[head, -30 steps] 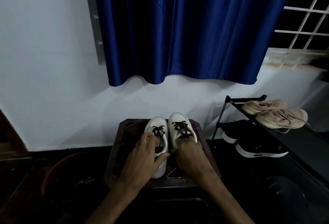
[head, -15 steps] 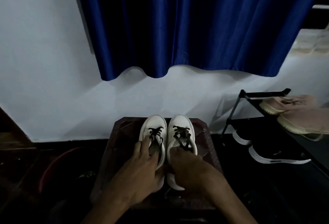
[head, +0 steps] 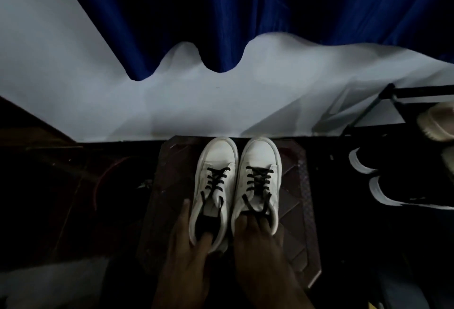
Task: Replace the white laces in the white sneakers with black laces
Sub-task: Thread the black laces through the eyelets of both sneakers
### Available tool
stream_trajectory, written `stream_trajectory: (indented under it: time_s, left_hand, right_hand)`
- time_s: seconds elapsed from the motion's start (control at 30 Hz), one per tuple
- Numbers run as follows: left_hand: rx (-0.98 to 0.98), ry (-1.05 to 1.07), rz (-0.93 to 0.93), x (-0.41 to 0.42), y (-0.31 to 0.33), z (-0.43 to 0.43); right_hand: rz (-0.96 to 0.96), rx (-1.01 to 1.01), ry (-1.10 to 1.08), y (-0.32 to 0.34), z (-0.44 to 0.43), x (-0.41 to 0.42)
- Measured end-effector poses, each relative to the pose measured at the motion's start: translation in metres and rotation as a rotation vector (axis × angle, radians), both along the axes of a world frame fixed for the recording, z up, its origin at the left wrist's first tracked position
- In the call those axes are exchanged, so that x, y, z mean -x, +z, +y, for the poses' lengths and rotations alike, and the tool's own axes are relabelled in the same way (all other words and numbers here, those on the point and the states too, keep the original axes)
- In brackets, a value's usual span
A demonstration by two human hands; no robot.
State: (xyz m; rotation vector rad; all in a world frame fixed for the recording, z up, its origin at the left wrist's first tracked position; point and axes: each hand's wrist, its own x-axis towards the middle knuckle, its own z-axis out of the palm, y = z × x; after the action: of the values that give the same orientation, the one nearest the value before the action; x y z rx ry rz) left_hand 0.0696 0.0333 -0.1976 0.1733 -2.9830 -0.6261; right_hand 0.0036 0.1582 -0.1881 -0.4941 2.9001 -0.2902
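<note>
Both hands hold heel openings.
Left hand (head: 189, 247) grips left sneaker (head: 217, 159), right hand (head: 258, 245) grips right sneaker (head: 261, 155); black laces (head: 259, 178) lie at 12 o'clock from both hands.

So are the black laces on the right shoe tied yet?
Untied. The black laces cross the right white sneaker, but their ends trail loose toward the right hand; no bow shows.
</note>
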Motion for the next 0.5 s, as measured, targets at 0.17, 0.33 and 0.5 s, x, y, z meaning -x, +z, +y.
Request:
stream_trajectory:
  time_s: [0.17, 0.33, 0.5]
  left_hand:
    - [-0.092, 0.068, -0.089, 0.007, 0.020, 0.009]
    - [-0.071, 0.002, -0.112, 0.006, 0.094, 0.027]
    - [0.001, -0.178, -0.019, 0.028, 0.157, 0.053]
  right_hand:
    - [-0.154, -0.054, 0.048, 0.028, 0.009, -0.009]
    - [-0.051, 0.062, 0.047, 0.088, 0.031, -0.019]
    - [0.080, 0.102, -0.111, 0.161, 0.076, -0.018]
